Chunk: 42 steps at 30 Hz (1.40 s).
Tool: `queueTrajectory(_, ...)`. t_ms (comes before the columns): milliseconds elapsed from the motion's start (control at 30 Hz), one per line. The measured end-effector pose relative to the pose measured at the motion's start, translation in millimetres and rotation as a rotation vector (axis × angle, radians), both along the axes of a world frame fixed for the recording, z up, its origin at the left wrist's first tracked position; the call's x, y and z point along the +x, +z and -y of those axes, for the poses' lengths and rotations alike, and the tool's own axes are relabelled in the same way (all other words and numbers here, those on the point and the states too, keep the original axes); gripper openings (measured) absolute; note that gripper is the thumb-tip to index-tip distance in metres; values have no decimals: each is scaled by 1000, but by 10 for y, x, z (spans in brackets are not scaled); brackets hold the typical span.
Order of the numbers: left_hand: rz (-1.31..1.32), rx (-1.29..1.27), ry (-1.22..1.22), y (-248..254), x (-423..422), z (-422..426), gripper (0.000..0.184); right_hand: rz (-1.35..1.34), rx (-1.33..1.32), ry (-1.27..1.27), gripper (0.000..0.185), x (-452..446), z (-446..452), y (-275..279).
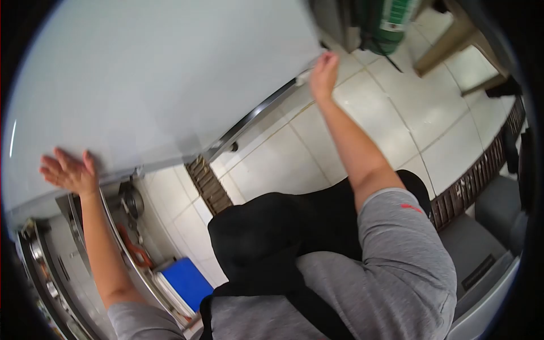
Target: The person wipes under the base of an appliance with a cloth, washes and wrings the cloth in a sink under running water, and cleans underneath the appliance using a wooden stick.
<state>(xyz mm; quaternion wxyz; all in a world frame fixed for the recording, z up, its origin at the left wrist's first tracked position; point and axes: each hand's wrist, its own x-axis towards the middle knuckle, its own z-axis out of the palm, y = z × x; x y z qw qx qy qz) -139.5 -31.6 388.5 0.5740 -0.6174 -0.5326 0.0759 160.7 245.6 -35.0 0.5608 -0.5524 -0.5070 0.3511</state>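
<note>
A large pale panel [170, 73] with a smooth surface fills the upper left of the head view. My left hand [71, 171] lies against its lower left part, fingers spread, with nothing held. At the panel's right corner is my right hand [324, 73], its fingers closed together. A small whitish piece [303, 77] shows beside that hand at the edge; whether the fingers grip it or the edge cannot be made out. A dark metal strip [255, 113] runs along the panel's near edge.
Below the left side are an open drawer [130, 258] and a blue folder-like item [187, 283]. A floor grate [208, 184] crosses the tiles. A green bag-like object [391, 28], chair legs [445, 48] and grey seats [473, 243] stand at the right.
</note>
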Motion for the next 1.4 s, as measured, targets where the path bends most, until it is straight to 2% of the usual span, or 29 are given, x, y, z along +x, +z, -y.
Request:
queueTrajectory(33, -1, 5, 0, -2, -9, 7, 73, 108, -46, 30, 23, 56, 142, -75)
queueTrajectory(100, -26, -11, 4, 14, 63, -8, 73, 637, 100, 143, 34, 130, 439, -253)
queueTrajectory(167, -3, -11, 18, 14, 112, 2, 73, 714, 128, 259, 41, 257, 541, -157)
queueTrajectory(267, -6, -29, 58, 22, 122, 84, 72, 680, 143, 329, 37, 401, 432, -123)
queueTrajectory(400, 2, -77, 117, 57, 408, 65, 72, 745, 210, 338, 37, 493, 369, -152)
queueTrajectory(500, 49, -148, 137, 96, 684, 45, 74, 694, 196, 308, 37, 514, 282, -168)
queueTrajectory(533, 72, -175, 215, 121, 727, 81, 76, 690, 199, 301, 37, 530, 237, -176)
queueTrajectory(600, 96, -223, 240, 195, 833, 104, 77, 801, 208, 385, 35, 602, 135, -194)
queueTrajectory(833, 230, -348, 373, 277, 1003, 144, 87, 800, 225, 456, 32, 663, -55, -150)
queueTrajectory(900, 234, -348, 386, 271, 1050, 139, 88, 700, 80, 672, 28, 649, -277, -132)
queueTrajectory(933, 241, -356, 391, 275, 1063, 130, 88, 593, 210, 602, 20, 680, -329, -174)
queueTrajectory(967, 245, -356, 400, 283, 1051, 132, 88, 594, 212, 612, 20, 663, -418, -227)
queueTrajectory(1033, 234, -356, 393, 271, 1026, 143, 89, 381, 63, 826, 16, 604, -617, -293)
queueTrajectory(1067, 241, -350, 401, 261, 1014, 147, 89, 340, 44, 813, 16, 626, -655, -293)
queueTrajectory(1100, 247, -347, 397, 252, 1003, 147, 89, 345, 48, 820, 16, 692, -704, -184)
queueTrajectory(1167, 257, -338, 405, 242, 997, 148, 89, 453, -112, 866, 15, 781, -823, 28)
queueTrajectory(1233, 278, -334, 419, 236, 1016, 136, 89, 430, -24, 821, 11, 745, -926, 56)
queueTrajectory(1367, 278, -322, 420, 193, 959, 131, 89, 275, 32, 341, 11, 698, -1087, 255)
queueTrajectory(1400, 267, -318, 397, 179, 951, 122, 90, 223, 22, 355, 11, 682, -1142, 280)
